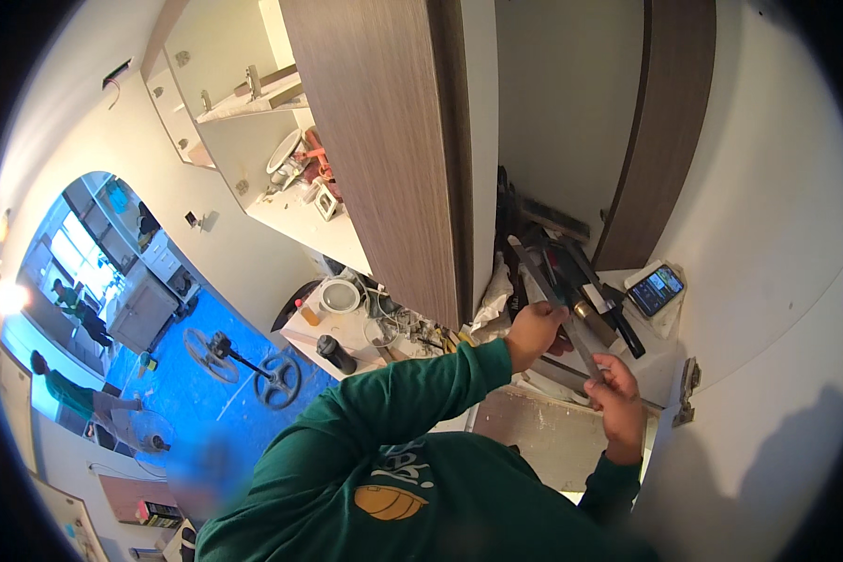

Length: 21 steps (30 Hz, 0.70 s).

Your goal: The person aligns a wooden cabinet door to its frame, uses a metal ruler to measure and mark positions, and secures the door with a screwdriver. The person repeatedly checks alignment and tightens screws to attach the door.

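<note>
A long, narrow, flat metal strip (581, 345) runs diagonally between my two hands, its far end reaching into the open cabinet. My left hand (534, 332) grips it partway along, fingers curled round it. Lower down, near its closer end, my right hand (612, 398) is closed on the same strip. Just beyond them lies a pile of dark tools (562, 267) on the cabinet's base. A phone (656, 289) with a lit screen rests on a white object to the right. A metal hinge (687, 384) sits on the white door beside my right hand.
Brown door panel (375, 159) rises ahead; white door (768, 309) at right. A cluttered counter (304, 328) holds a dark bottle (335, 354) and dishes. Blue sheeting (220, 309) covers the floor, with spoked wheels (276, 379) on it. Two other people (75, 393) are at the far left.
</note>
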{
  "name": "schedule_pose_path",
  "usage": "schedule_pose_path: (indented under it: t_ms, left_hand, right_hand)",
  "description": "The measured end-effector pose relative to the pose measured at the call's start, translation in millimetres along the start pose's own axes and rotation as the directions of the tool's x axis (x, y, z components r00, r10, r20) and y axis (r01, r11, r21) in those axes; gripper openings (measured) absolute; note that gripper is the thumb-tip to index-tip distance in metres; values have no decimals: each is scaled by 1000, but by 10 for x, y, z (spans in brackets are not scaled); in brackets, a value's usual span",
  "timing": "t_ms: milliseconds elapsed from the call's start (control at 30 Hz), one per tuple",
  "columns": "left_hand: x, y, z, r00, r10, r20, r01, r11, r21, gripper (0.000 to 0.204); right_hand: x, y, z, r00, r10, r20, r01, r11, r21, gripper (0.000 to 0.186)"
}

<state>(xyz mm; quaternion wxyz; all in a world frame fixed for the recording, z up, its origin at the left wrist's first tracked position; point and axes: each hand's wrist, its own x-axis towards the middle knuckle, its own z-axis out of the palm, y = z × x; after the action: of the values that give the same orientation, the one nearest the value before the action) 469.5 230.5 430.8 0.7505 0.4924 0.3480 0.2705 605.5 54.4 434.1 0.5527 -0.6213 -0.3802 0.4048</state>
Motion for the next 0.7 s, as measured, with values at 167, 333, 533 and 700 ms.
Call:
schedule_pose_path:
  t_ms: [167, 333, 533, 700]
  left_hand:
    - [-145, 36, 10, 983, 184, -21, -150, 857, 493, 32]
    - [-288, -4, -72, 895, 360, 264, -440, 812, 383, 24]
    - [-1023, 766, -327, 821, 478, 314, -543, 823, 167, 30]
    - [-1338, 1083, -529, 799, 559, 221, -589, 801, 103, 35]
  right_hand:
    - [34, 195, -20, 966, 53, 251, -24, 993, -114, 35]
    - [166, 203, -165, 976, -90, 199, 108, 991, -78, 36]
    - [492, -3, -73, 939, -343, -38, 343, 939, 13, 41]
    - [752, 127, 130, 862, -452, -230, 451, 890, -60, 37]
